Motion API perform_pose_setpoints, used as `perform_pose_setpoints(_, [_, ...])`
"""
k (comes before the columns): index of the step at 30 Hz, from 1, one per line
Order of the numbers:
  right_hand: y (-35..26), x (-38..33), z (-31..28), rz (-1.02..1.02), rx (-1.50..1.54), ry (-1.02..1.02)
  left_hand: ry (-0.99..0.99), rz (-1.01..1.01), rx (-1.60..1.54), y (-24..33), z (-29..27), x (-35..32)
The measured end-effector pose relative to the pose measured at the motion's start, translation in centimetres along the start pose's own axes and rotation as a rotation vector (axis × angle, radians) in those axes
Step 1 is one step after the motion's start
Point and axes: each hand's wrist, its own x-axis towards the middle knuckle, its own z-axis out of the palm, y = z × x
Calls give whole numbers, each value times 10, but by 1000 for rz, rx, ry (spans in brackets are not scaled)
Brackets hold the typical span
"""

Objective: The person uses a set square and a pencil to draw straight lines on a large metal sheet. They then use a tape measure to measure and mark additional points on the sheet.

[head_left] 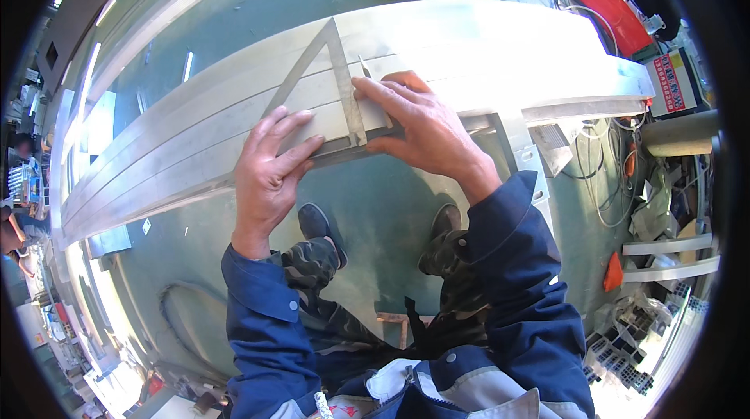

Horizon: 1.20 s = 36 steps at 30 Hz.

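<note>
The floor [375, 216] here is smooth green, scuffed pale in places, and a long run of silvery aluminium profiles [180, 146] lies across it at about waist height, bright where the sun hits the far end. Off to the person's right the place is cluttered: a red box [617, 17], loose white cables [601, 177], and short offcuts of metal section [648, 341] heaped by the wall. On top of the profiles sits a flat metal triangle square [332, 67], an open frame with one straight leg running down to a corner near the front edge. The left hand [269, 165] lies flat with its fingers spread on the lower leg of the square, pressing it against the profiles. The right hand [418, 126] rests just beside it, covering the square's corner, and pinches a thin marking tool [364, 67] whose tip shows above the fingers, close along the upright leg. Below, two dark shoes [316, 224] stand on the green floor.
</note>
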Motion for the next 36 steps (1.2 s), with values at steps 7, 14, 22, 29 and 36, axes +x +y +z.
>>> perform_pose_setpoints(7, [4, 14, 0, 123, 395, 262, 27, 7, -29, -4, -1, 1])
perform_pose_setpoints(14, [-3, 35, 7, 327, 291, 319, 83, 15, -35, -2, 4, 2])
perform_pose_setpoints(22, [-5, 43, 17, 305, 215, 329, 40, -25, -23, 2, -4, 2])
perform_pose_setpoints(29, [-6, 44, 22, 222, 164, 367, 39, -50, -45, 3, -2, 2])
perform_pose_setpoints(36, [-4, 44, 23, 198, 142, 373, 37, -54, -37, 2, -2, 2])
